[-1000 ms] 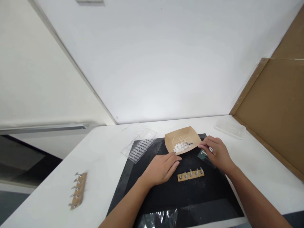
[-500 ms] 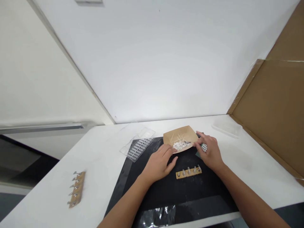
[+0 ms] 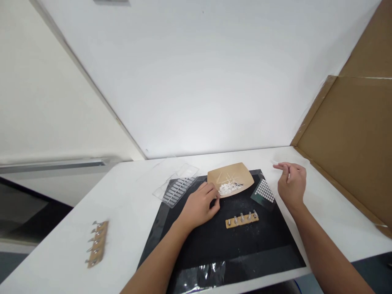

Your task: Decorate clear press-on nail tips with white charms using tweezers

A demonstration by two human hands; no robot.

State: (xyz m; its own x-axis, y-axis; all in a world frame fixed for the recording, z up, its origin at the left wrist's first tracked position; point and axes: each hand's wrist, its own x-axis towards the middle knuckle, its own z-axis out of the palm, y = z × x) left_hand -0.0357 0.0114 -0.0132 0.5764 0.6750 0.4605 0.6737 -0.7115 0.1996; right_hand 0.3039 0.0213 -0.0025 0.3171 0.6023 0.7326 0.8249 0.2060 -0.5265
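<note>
A brown paper tray [image 3: 241, 172] with white bits [image 3: 228, 188] and thin sticks sits at the far side of a black mat [image 3: 220, 245]. My left hand [image 3: 197, 207] lies on the mat with its fingers curled against the tray's near left rim. My right hand [image 3: 291, 181] hovers over the white table to the right of the mat, fingers bent in a loose pinch; what it holds, if anything, I cannot make out. Between the hands lie a dark sheet of white dots [image 3: 263, 192] and a wooden strip with metal pegs [image 3: 241, 219].
A clear plastic tray of nail-shaped pieces [image 3: 177, 188] lies left of the paper tray. A second pegged wooden strip [image 3: 96, 244] rests far left on the white table [image 3: 122, 212]. Cardboard [image 3: 352, 143] stands at the right. Crumpled clear film [image 3: 208, 275] lies at the mat's near edge.
My right hand left the dotted sheet and rose to the right, off the mat. My left hand slid up to the paper tray's rim and curled its fingers.
</note>
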